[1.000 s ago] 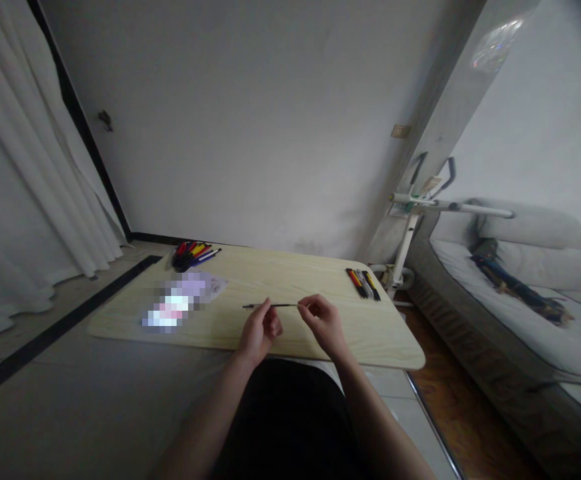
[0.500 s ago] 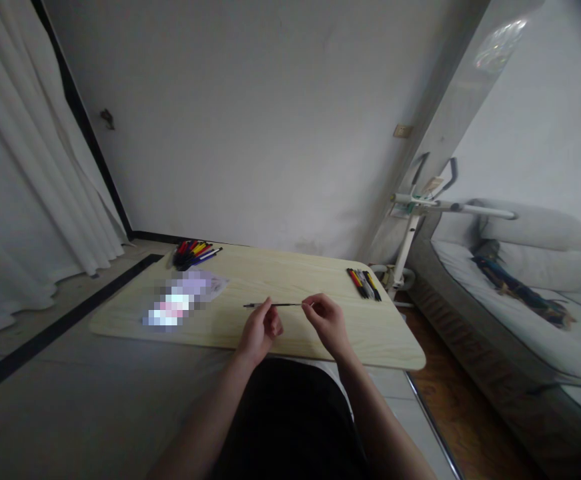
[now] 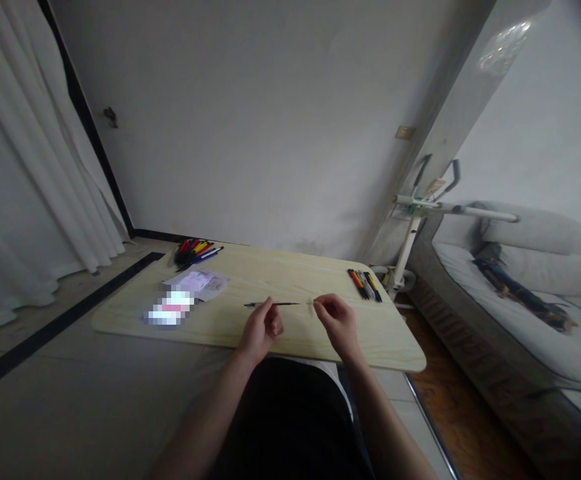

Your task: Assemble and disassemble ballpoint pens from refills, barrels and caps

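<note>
My left hand (image 3: 262,329) is closed in a pinch on a thin dark pen refill (image 3: 271,305), held level above the pale wooden table (image 3: 290,333). The refill's tip points left. My right hand (image 3: 337,319) is closed a short way off the refill's right end, pinching a tiny pale piece (image 3: 311,305) that I cannot make out. A small gap shows between that piece and the refill.
A bunch of coloured pens (image 3: 196,251) lies at the table's far left corner, with papers (image 3: 197,281) in front of it. A row of pens (image 3: 365,283) lies at the far right. White curtains hang left; a bed (image 3: 520,300) and an exercise machine (image 3: 413,220) stand right.
My right hand has drawn away to the right from the refill's end, opening a small gap. My left hand and the refill have stayed put.
</note>
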A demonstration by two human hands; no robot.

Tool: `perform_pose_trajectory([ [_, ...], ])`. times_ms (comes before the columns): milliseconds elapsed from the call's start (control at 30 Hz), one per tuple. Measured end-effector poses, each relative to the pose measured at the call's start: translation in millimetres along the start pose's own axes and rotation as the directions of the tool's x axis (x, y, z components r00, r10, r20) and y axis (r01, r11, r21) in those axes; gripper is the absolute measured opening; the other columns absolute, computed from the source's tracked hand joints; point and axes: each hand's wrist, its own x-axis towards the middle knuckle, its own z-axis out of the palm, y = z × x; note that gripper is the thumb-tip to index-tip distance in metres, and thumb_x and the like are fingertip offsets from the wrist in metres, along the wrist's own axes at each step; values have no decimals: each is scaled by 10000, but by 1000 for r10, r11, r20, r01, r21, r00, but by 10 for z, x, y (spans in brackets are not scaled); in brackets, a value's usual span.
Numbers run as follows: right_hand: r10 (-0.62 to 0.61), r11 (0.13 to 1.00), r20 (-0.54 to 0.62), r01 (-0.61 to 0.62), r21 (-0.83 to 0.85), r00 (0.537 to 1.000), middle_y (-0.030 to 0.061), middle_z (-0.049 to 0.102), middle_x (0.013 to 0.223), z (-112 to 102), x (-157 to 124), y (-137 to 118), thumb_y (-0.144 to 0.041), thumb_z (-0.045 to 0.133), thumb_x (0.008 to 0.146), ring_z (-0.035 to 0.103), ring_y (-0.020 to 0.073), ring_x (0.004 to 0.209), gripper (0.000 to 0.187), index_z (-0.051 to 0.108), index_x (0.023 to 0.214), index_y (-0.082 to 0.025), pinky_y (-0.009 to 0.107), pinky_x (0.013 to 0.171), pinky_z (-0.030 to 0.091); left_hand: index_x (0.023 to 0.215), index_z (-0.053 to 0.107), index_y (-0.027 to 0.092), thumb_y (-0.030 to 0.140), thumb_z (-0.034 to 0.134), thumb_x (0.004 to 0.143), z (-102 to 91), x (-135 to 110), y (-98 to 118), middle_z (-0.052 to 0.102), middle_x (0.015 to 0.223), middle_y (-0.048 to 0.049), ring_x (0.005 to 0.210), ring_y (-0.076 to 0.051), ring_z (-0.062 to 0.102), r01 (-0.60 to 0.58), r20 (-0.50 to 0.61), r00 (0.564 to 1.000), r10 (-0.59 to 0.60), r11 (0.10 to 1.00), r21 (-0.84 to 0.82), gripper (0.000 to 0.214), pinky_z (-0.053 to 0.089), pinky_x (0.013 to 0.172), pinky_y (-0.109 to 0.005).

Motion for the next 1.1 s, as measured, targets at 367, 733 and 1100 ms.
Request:
perform_pose_trajectory([
  [367, 34, 999, -114, -37, -24, 993, 32, 615, 677, -97, 75, 194, -293, 560, 716, 535, 146, 642, 138, 601, 706, -162, 273, 615, 429, 592, 473, 152, 401, 592, 712, 5, 1, 7, 393, 394, 55, 358, -51, 334, 16, -12, 1000, -16, 1000, -6, 301, 224, 418, -224],
  [733, -2, 995, -79, -6, -95, 997, 24, 610, 669, -112, 128, 341, -280, 549, 730, 547, 143, 617, 127, 592, 721, -160, 265, 584, 434, 580, 468, 149, 401, 586, 717, -2, 6, 6, 400, 400, 56, 359, -47, 333, 23, 7, 1000, -23, 1000, -20, 310, 220, 416, -220],
  [1100, -256, 878, 63, 259, -403, 965, 42, 574, 794, 17, 112, 518, -165, 534, 707, 530, 172, 761, 74, 595, 735, -197, 299, 698, 427, 598, 480, 144, 366, 576, 736, 21, -11, 16, 399, 407, 52, 367, -49, 334, 15, 20, 1000, -14, 999, -43, 278, 225, 421, -224],
])
